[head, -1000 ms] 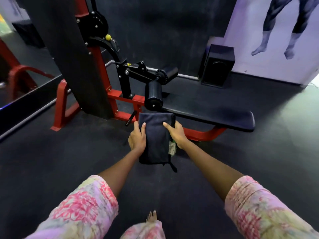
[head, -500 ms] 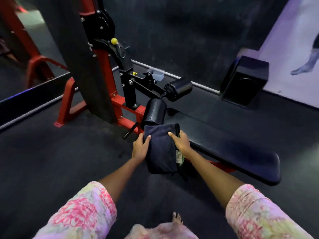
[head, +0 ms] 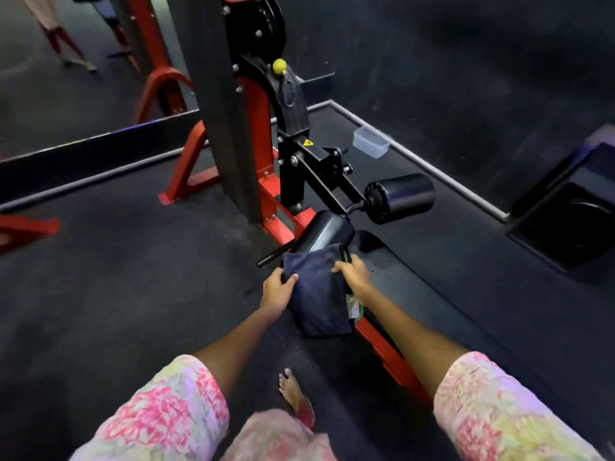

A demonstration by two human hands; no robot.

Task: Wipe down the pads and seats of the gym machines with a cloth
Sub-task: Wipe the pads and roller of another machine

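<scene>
Both my hands hold a folded dark navy cloth (head: 317,294) against the near black roller pad (head: 324,232) of a red-framed gym machine (head: 263,134).
My left hand (head: 278,289) grips the cloth's left edge, fingers curled over it; my right hand (head: 354,274) curls over its right edge. The cloth's top touches the near pad, at the head of the long black padded bench (head: 439,294). Beyond, a second black roller pad (head: 401,197) stands apart, then a clear plastic tub (head: 371,141) by the wall.

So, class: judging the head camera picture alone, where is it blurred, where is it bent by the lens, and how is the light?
Head view: the patterned sleeves at the bottom edge are smeared; the wide lens bends the red frame and floor lines; lighting is dim, with glare on the roller pad; the dark cloth shows little texture.
</scene>
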